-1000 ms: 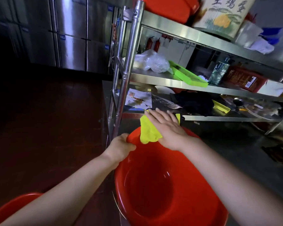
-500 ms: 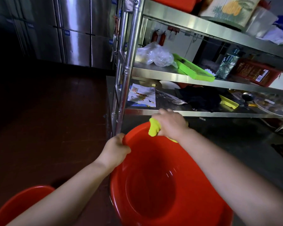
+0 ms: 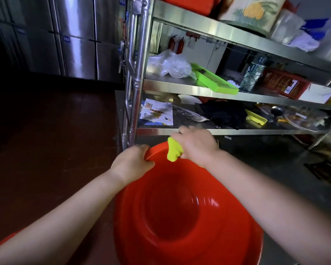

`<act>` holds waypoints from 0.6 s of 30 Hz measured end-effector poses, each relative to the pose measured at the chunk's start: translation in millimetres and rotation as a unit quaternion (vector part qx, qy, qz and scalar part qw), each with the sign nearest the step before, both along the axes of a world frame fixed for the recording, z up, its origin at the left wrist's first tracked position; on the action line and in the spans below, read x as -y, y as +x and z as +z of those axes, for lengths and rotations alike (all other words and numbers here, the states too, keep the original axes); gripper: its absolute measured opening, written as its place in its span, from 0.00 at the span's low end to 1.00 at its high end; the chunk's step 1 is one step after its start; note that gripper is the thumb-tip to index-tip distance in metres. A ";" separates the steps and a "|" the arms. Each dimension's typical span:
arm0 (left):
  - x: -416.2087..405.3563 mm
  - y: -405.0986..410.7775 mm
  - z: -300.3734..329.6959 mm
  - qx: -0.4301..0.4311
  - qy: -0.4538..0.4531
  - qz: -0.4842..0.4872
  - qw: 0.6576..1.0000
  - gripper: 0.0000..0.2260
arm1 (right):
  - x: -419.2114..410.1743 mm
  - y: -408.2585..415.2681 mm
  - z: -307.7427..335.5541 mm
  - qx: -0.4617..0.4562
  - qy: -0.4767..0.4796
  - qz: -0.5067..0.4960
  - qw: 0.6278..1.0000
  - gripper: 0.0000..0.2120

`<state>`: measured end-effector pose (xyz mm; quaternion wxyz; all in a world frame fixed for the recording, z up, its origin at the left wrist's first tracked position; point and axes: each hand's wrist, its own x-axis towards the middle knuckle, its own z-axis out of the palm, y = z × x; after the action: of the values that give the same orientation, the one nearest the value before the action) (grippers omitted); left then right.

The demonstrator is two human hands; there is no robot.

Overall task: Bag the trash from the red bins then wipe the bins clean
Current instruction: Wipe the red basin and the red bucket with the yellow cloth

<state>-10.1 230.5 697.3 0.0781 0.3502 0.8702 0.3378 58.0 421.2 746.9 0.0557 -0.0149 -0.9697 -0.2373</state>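
- Overhead, a steel shelf rack [image 3: 237,93] fills the frame from 12 to 3 o'clock, three tiers showing, its upright post at 12.
- Steel cabinet doors [image 3: 75,35] at 10–11 o'clock carry small blue tags; print too small to read.
- Red bin [image 3: 180,217], large and round, sits at 6 o'clock, mouth up, interior bare and glossy; its far rim lies just below the lowest shelf edge.
- Second red bin [image 3: 4,241], only a sliver of rim, at 8 o'clock behind the left forearm.
- Printed carton [image 3: 252,12] on the top tier at 1 o'clock: yellow shape among green fronds; no writing legible in this frame.
- Red packet [image 3: 286,83], middle tier at 2 o'clock, white label with barcode; text unreadable.
- Clear plastic bag [image 3: 170,66] and green tray [image 3: 214,81], middle tier, side by side, near 12–1 o'clock.
- Printed leaflet [image 3: 157,113], bottom tier at 12 o'clock, red block and small figures; words unreadable.
- Bottle [image 3: 253,73] with patterned label, middle tier at 2 o'clock; label unreadable.
- Left hand [image 3: 132,163]: arm comes in from 7 o'clock, fingers curled over the bin's far-left rim, thumb on the inner side, clamped on the rim.
- Right hand [image 3: 197,144]: arm comes in from 4 o'clock, knuckles up, fingers folded tight around a yellow cloth [image 3: 173,150], pressing it at the bin's far rim.
- Cloth is bunched, a wad hanging below the fist against the inner wall at 12 o'clock of the bin.
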 end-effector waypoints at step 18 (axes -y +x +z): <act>11.7 7.4 -51.2 0.160 0.221 0.203 0.940 0.04 | -31.3 35.0 -15.8 -0.184 -0.052 -0.157 0.969 0.33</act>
<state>-2.7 218.8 646.2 0.0666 0.1159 0.8021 0.5820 92.9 452.5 731.1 0.1945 -0.2132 -0.9393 -0.1857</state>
